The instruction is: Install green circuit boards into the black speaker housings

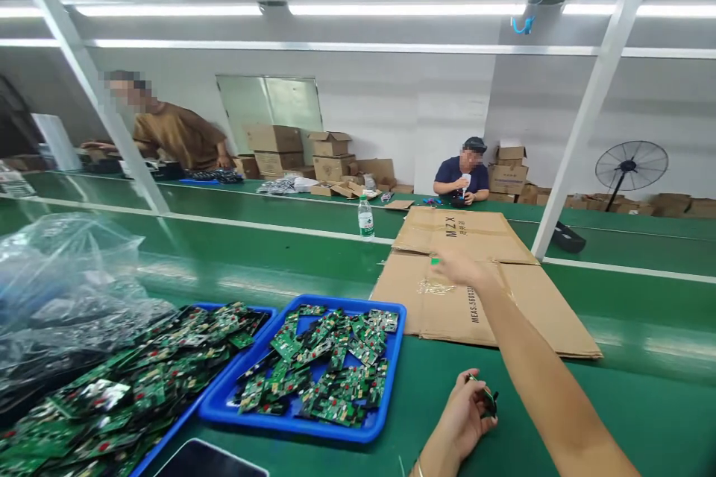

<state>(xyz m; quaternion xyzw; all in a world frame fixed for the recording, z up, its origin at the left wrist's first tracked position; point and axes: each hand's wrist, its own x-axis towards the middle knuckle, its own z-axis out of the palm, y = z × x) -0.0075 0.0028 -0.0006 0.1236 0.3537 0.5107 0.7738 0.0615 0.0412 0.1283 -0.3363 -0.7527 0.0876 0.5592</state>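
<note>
My right hand (457, 266) is stretched out over the flattened cardboard (537, 313) on the green belt, and a small green piece (435, 261) shows at its blurred fingertips. Close to me, my left hand (459, 417) holds a small green circuit board (488, 398) above the belt. A blue tray (385, 402) with several green circuit boards lies just left of my left hand. Beside it, a second blue tray (184, 410) is heaped with more boards.
A clear plastic bag (61, 291) lies at the far left and a dark phone (209, 460) at the bottom edge. A water bottle (365, 218) stands behind the cardboard. White frame posts (582, 127) rise from the belt. Two people work across it, among boxes (274, 145) and a fan (631, 165).
</note>
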